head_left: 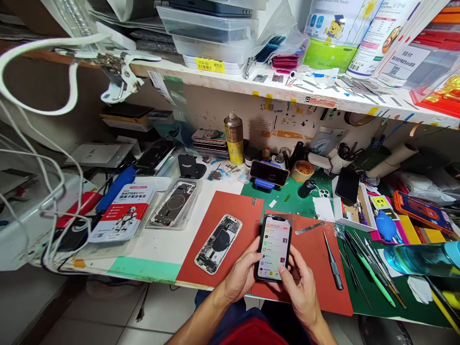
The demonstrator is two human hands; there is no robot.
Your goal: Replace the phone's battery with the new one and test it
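Note:
Between both my hands is a smartphone (273,249), upright with its lit screen facing me and showing a list with coloured icons. My left hand (242,270) is closed around its left edge, thumb on the side of the screen. My right hand (300,282) grips the right edge, with the thumb over the lower part of the screen. To the left, an opened phone housing (218,244) with bare inner parts and a black round pad lies on the reddish-brown mat (201,254). A screwdriver (333,261) and a thin metal blade (309,227) lie right of the phone.
Several tweezers and a green-handled tool (375,273) lie on the green mat at right, beside a blue bottle (420,258). Left stand a battery box (124,211) and another phone housing in a tray (174,203). A loaded shelf (230,81) overhangs the back.

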